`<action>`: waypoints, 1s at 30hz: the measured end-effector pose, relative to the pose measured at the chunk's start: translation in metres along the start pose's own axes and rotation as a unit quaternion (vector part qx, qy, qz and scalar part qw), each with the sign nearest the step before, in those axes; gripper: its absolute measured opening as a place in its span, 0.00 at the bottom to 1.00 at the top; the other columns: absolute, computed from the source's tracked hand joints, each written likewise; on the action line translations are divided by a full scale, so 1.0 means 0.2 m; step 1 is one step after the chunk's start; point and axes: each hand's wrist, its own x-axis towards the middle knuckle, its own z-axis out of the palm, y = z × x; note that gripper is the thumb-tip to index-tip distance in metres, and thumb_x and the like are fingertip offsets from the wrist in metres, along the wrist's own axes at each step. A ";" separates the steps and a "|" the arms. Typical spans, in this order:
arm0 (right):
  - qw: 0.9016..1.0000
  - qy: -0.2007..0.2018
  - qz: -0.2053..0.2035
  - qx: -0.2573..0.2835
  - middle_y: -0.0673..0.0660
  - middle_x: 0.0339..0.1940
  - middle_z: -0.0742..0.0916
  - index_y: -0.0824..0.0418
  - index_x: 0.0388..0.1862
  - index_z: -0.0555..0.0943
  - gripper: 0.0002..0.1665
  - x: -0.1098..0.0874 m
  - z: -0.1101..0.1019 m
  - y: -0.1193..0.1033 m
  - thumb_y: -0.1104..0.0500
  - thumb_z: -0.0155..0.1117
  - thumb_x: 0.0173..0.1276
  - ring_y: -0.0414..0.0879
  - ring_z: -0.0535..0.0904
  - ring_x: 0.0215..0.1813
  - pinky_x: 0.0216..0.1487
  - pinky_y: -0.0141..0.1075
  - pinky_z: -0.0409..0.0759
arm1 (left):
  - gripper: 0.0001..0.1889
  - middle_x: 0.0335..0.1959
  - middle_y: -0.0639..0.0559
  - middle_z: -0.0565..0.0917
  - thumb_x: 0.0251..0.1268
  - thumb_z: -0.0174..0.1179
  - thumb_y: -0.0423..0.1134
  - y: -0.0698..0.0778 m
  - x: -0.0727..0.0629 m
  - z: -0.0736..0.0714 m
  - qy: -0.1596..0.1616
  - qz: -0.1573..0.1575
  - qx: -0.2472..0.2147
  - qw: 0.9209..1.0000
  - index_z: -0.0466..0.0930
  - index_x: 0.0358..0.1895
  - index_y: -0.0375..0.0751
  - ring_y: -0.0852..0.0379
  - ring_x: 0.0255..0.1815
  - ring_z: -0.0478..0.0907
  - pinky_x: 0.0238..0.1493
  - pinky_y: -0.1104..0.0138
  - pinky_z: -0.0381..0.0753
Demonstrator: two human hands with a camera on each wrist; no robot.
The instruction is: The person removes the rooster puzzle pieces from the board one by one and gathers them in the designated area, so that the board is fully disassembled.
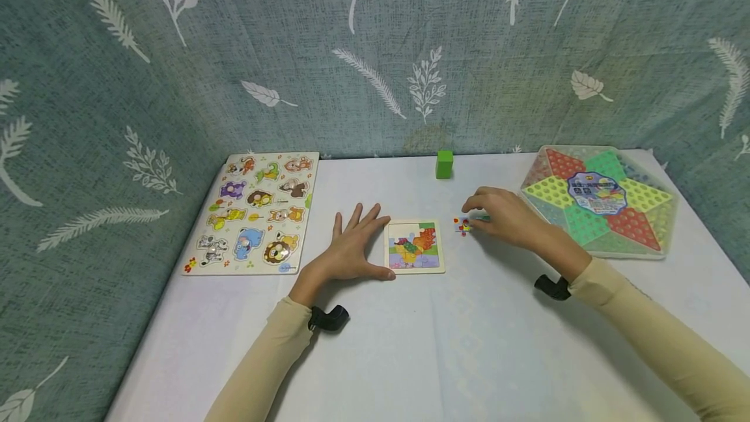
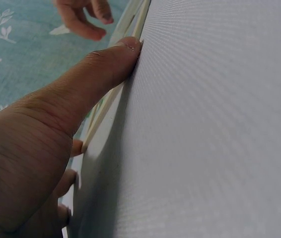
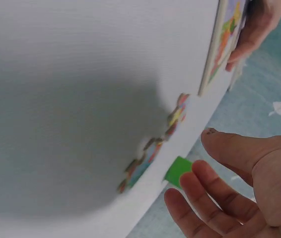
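A small square jigsaw puzzle [image 1: 415, 271] with a chicken picture lies mid-table, its upper left part showing bare backing. My left hand [image 1: 349, 253] is spread beside it, the index fingertip at its upper left corner and the thumb at the lower left. The left wrist view has that thumb [image 2: 113, 64] along the tray's edge. Just right of the puzzle lie loose colourful jigsaw pieces [image 1: 463, 226], also visible as pieces [image 3: 143, 163] in the right wrist view. Over them hovers my right hand [image 1: 500, 213], thumb and fingers apart with nothing between them, partly hiding the pieces.
An animal knob-puzzle board [image 1: 310, 178] lies at the left. A green block [image 1: 444, 165] stands near the back edge. On the right is a hexagonal box [image 1: 659, 194] with a coloured star pattern. A patterned cloth [image 1: 375, 38] hangs behind the table.
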 end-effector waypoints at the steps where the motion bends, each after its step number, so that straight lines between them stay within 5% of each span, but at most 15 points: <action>1: 1.000 -0.001 0.000 0.001 0.58 0.40 0.86 0.65 0.44 0.88 0.13 0.01 0.00 -0.01 0.68 0.75 0.59 0.55 0.83 0.44 0.44 0.49 0.80 | 0.61 0.82 0.49 0.43 0.42 0.75 0.68 0.00 0.00 0.00 -0.001 0.000 0.001 1.000 0.55 0.80 0.50 0.41 0.81 0.30 0.70 0.37 0.21; 30: 0.999 -0.046 -0.020 0.010 0.55 0.41 0.86 0.62 0.44 0.88 0.11 0.18 0.13 -0.20 0.64 0.74 0.62 0.50 0.81 0.44 0.45 0.46 0.80 | 0.59 0.82 0.50 0.44 0.43 0.74 0.68 -0.01 0.00 0.01 0.002 0.002 -0.008 1.000 0.56 0.80 0.50 0.41 0.81 0.30 0.70 0.38 0.20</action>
